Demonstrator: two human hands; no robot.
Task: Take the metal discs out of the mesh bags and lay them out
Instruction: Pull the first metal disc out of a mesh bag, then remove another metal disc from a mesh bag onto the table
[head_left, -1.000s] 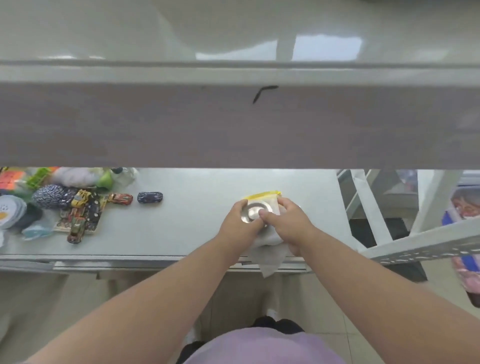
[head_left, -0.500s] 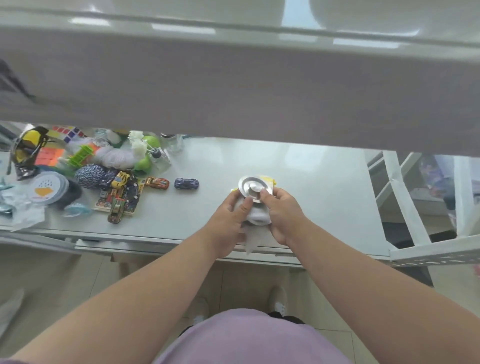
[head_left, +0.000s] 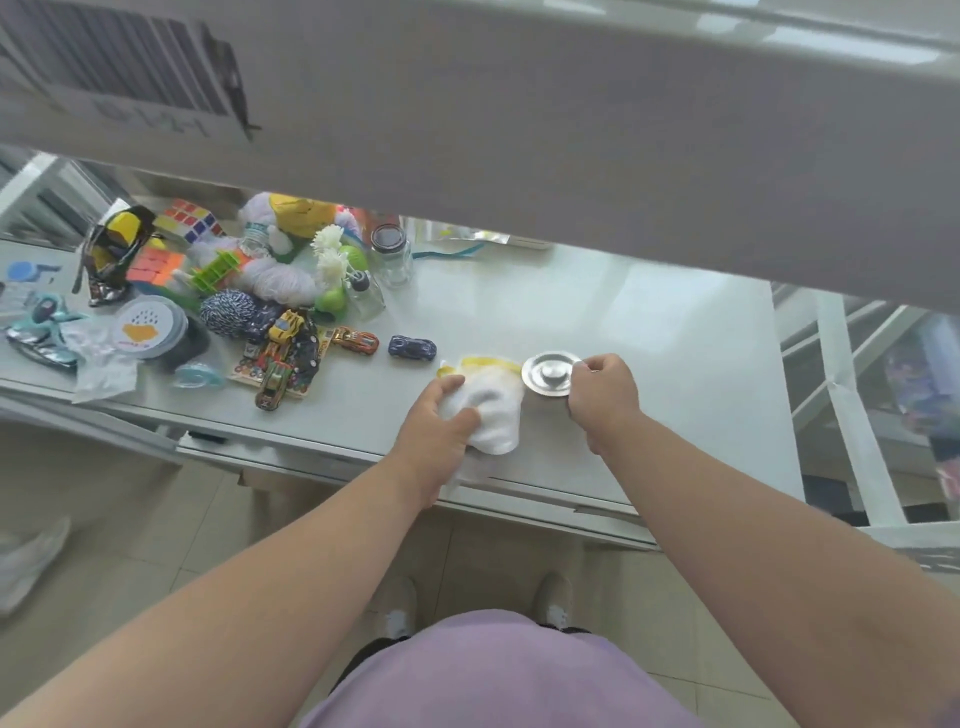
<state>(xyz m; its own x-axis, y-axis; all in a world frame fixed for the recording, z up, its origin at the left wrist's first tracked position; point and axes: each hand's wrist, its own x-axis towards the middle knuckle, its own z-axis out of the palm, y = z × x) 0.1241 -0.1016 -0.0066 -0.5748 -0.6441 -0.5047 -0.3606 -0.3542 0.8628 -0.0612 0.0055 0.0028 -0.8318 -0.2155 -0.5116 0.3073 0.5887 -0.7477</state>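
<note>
A round metal disc (head_left: 549, 374) with a raised knob in its middle sits just above the white table (head_left: 675, 364), pinched at its right rim by my right hand (head_left: 602, 392). To its left lies a white mesh bag (head_left: 493, 410) with a yellow-trimmed mouth, bulging as if something is still inside. My left hand (head_left: 441, 421) grips the bag's left side near the table's front edge. The disc is fully outside the bag, beside its mouth.
A heap of clutter fills the table's left half: toy cars (head_left: 410, 347), a ball of twine (head_left: 228, 312), puzzle cubes (head_left: 187, 221), a glass jar (head_left: 392, 254), a round tin (head_left: 148, 327). A shelf board (head_left: 519, 130) overhangs the table's back. White rack legs (head_left: 852, 415) stand to the right.
The disc has come out of the bag. My right hand carried it to the right while my left hand kept the bag. The camera has tilted toward the left clutter.
</note>
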